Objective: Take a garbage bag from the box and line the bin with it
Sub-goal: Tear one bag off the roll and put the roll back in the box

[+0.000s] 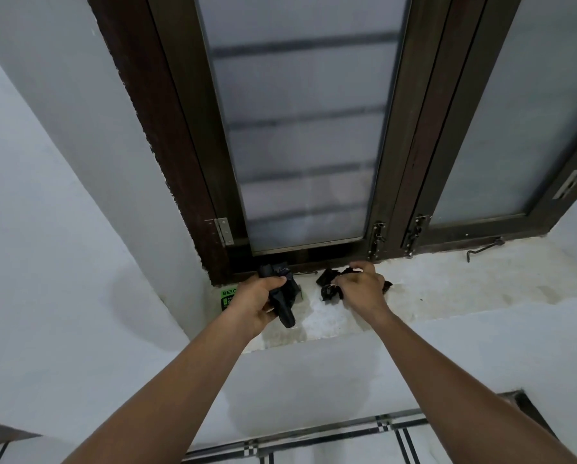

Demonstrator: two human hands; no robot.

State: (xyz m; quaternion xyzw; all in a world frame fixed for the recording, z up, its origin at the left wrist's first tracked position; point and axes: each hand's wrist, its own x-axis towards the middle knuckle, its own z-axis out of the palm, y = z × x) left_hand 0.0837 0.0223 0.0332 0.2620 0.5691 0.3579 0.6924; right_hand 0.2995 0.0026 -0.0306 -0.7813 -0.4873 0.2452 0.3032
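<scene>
We see both hands up at the window sill (447, 289), in the lower middle of the frame. The left hand (253, 301) has its fingers curled round a folded black garbage bag (282, 298); the bag's long axis runs roughly up and down the frame, one end sticking out above the fist toward the window frame (390, 162), the other hanging below it toward the sill's near edge. The right hand (360, 286) sits just to the right, fingers bent and pinching at a second clump of loose black bags (330, 286) lying on the sill; whether it truly grips them or only gathers them we cannot tell. A green box (228, 298) shows at the left end of the sill, mostly hidden behind the left hand, touching or just beside it. So one bag is already out and held by the left hand, which is also nearer the box. No bin appears in the frame. Judgement: the coming move turns on the loose bags lying right of the box, so the right hand would have to cross leftward past the held bag to return them, before we turn away to find the bin
</scene>
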